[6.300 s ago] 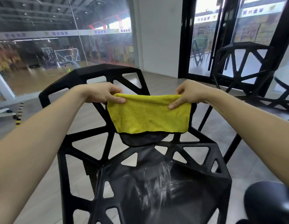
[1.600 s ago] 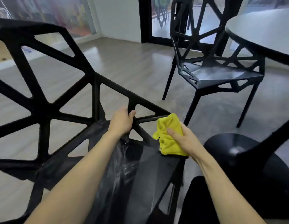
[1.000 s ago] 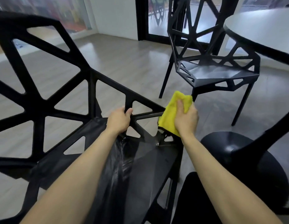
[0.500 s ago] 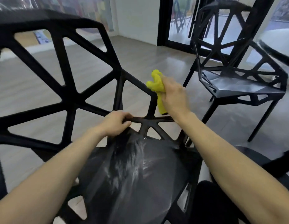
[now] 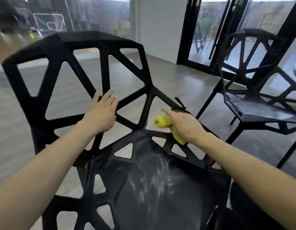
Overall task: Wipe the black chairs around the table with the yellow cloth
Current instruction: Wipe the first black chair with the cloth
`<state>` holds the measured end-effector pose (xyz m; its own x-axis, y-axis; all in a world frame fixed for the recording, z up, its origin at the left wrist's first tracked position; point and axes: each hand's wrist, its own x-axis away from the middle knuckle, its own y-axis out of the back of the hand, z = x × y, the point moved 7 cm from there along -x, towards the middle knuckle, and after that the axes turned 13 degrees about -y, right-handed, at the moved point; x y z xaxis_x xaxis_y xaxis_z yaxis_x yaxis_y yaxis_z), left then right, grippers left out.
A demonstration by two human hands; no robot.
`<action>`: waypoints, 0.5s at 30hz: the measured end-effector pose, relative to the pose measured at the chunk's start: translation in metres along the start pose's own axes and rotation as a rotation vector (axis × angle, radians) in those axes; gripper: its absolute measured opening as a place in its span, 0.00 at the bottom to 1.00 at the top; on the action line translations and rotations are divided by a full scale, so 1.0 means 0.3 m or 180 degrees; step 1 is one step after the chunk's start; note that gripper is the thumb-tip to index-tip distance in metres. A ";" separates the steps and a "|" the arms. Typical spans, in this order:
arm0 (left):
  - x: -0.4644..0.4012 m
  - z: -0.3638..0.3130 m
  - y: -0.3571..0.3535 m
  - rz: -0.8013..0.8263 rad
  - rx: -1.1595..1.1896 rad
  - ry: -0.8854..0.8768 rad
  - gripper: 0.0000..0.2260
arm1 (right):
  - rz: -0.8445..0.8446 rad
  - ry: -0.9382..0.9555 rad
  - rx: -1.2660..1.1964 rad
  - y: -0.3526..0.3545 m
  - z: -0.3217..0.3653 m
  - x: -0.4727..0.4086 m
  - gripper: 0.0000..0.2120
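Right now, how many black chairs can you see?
2. One chair directly in front, braced by the left hand; another chair at right near the glass doors. Others may be out of frame.

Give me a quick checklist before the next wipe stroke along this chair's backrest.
1. Yellow cloth in the right hand: ok, bunched in its grip.
2. Cloth against the near chair frame: ok, at the right lower bar by the seat corner.
3. Left hand bracing the chair: ok, flat on a backrest strut.
4. Seat clean: not ok, whitish streaks remain.
5. Second chair clear of the stroke: ok, it stands apart to the right.
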<state>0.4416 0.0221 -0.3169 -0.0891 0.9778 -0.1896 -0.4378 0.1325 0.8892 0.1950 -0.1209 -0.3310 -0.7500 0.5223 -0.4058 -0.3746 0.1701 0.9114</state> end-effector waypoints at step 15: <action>0.115 0.052 0.066 -0.0478 0.0463 0.1121 0.31 | -0.0396 -0.1558 -0.1297 -0.154 0.198 -0.330 0.08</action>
<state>0.4438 0.0609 -0.2993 -0.3457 0.8338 -0.4304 -0.3405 0.3160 0.8856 0.3190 -0.1307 -0.3289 -0.3883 0.8561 -0.3410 -0.6918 -0.0264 0.7216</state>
